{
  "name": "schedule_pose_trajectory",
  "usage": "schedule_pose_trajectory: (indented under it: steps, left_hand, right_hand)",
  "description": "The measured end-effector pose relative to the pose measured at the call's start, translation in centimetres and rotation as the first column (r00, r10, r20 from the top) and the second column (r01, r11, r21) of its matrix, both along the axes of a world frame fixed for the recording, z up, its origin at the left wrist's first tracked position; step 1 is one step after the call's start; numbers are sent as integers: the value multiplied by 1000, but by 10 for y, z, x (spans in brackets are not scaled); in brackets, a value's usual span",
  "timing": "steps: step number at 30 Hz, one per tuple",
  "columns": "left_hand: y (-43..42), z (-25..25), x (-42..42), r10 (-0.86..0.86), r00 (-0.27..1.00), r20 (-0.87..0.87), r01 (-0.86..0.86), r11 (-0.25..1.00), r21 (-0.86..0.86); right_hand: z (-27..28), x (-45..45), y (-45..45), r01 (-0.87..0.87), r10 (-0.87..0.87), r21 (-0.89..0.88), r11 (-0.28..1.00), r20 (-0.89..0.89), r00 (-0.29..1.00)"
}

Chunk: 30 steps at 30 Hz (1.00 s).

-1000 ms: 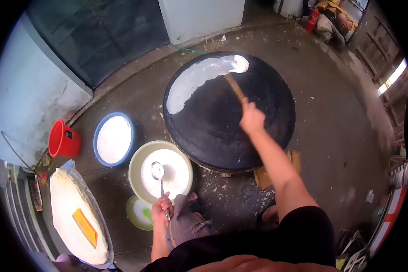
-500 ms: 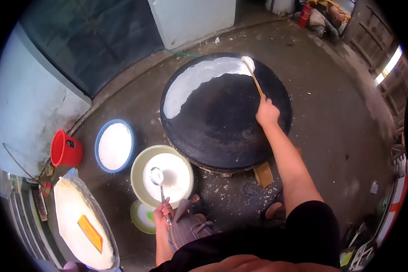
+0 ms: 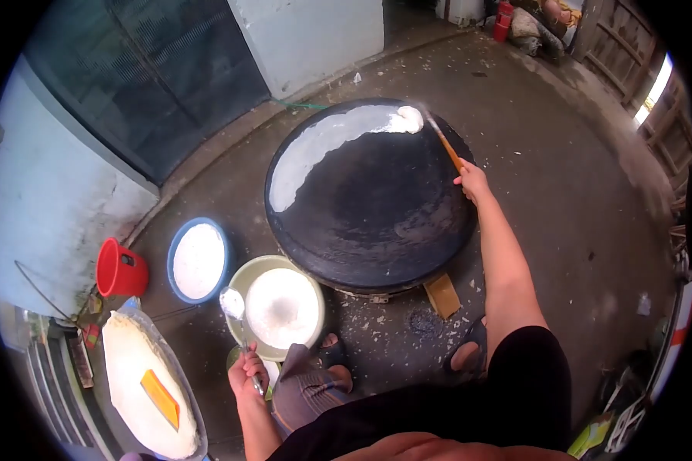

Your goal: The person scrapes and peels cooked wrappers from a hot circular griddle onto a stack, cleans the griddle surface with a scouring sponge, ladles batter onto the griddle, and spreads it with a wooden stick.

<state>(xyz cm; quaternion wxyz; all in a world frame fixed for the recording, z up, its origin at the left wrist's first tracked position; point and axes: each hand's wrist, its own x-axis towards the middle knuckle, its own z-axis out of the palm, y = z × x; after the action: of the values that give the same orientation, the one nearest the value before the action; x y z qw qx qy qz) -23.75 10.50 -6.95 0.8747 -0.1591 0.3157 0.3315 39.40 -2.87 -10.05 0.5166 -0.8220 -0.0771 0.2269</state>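
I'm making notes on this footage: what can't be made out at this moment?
All in the head view:
Small bowl: mostly hidden by the left hand and large basin.
Stick: far tip blurred; grip end covered by the right hand.
Space beneath the griddle: hidden by the griddle itself.
Dark door: top cut off by the picture's upper edge.

1. Griddle [image 3: 369,207], ahead and left of the right fingers [image 3: 470,175]: black, with a curved greyish-white band of batter [image 3: 307,150].
2. Stick [image 3: 449,151] in the right fingers: orange-brown.
3. Spoon [image 3: 231,303] in the left fingers [image 3: 250,367]: silver, white inside the bowl.
4. Green basin [image 3: 250,275] ahead of the left fingers: pale, with white contents.
5. Blue basin [image 3: 228,257], farther ahead-left: white contents.
6. Bucket [image 3: 127,283], ahead-left of the left fingers: plain red.
7. Scraper [image 3: 160,398], left of them: orange, on a cream-coloured stack [image 3: 134,353].
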Motion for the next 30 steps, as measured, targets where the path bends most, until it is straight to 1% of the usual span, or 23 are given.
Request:
schedule_pose_trajectory:
  steps: [2, 3, 4, 6, 7, 8, 10, 11, 12, 14, 15, 16, 17, 18, 20, 21, 22, 24, 25, 26, 28, 29, 30]
  left_hand:
    - [-11, 33, 12, 52, 998, -26, -51, 999, 9]
    - [-14, 44, 15, 61, 998, 7, -61, 998, 2]
    - [-17, 51, 17, 70, 997, 39, -70, 998, -6]
    - [-23, 54, 21, 64, 996, 54, -64, 998, -13]
    - [-27, 55, 28, 53, 993, 109, -54, 998, 13]
    - [-30, 56, 32, 37, 986, 164, -43, 998, 38]
    - [-31, 51, 40, 18, 988, 154, -28, 998, 63]
    - [-32, 51, 47, 7, 985, 174, -14, 999, 39]
    - [-33, 51, 53, -2, 981, 192, -1, 1000, 14]
    - [-34, 50, 59, -23, 980, 197, 23, 1000, 1]
    - [-36, 50, 63, -22, 992, 125, 22, 1000, 8]
    - [-38, 50, 65, -19, 999, 51, 18, 1000, 14]
    - [-39, 50, 68, -26, 998, -65, 29, 998, 50]
    - [-41, 52, 68, -21, 997, -69, 24, 999, 45]
    - [-40, 55, 71, -22, 993, -120, 29, 998, 53]
    - [-39, 53, 70, -18, 994, -106, 23, 998, 51]
    - [-40, 53, 68, -14, 994, -105, 20, 999, 51]
    - [-39, 55, 67, -10, 994, -112, 14, 999, 40]
    - [-39, 57, 67, -6, 994, -107, 10, 999, 40]
    - [-40, 58, 67, -7, 994, -113, 13, 999, 53]
    - [-43, 58, 64, -1, 992, -125, 8, 998, 59]
    - [-42, 57, 63, -13, 991, -136, 21, 998, 61]
    - [-40, 57, 64, -24, 989, -143, 34, 997, 64]
  right_hand:
    - [19, -14, 8, -70, 69, -6, 998, -62, 996]
    - [30, -21, 10, -137, 134, -14, 990, -121, 984]
    - [34, -21, 7, -139, 137, -8, 990, -126, 982]
    - [33, -18, -3, -166, 163, -18, 986, -125, 979]
    - [21, -11, -1, -68, 68, -5, 998, -79, 995]
    - [9, -5, 5, -69, 69, -4, 998, -82, 994]
    - [11, -9, 18, -53, 57, 58, 997, -79, 995]
    - [19, -22, 23, -87, 92, 66, 994, -69, 993]
    - [33, -32, 25, -172, 170, -10, 985, -91, 981]
    - [20, -24, 20, -236, 234, -29, 971, -64, 970]
    - [-11, -4, 21, -240, 238, -29, 970, -59, 969]
    - [-62, 24, 23, -155, 146, 43, 987, 159, 976]
    - [-89, 37, 23, -86, 34, 129, 988, 358, 933]
    - [-69, 18, 23, -91, 41, 125, 988, 354, 934]
    - [9, -43, 35, -241, 242, -36, 970, 53, 969]
    - [5, -49, 41, -268, 276, -79, 960, 122, 953]
    - [5, -49, 36, -271, 279, -80, 959, 123, 952]
    - [3, -49, 22, -356, 411, -213, 910, 336, 848]
    - [37, -69, 7, -212, 350, -338, 917, 421, 837]
    - [37, -69, -1, -115, 225, -323, 940, 328, 918]
    - [14, -61, -10, 29, 34, -209, 977, 294, 955]
    - [-10, -59, 2, -52, 88, -124, 991, 303, 949]
    - [-11, -64, 14, -135, 140, -37, 990, 323, 936]
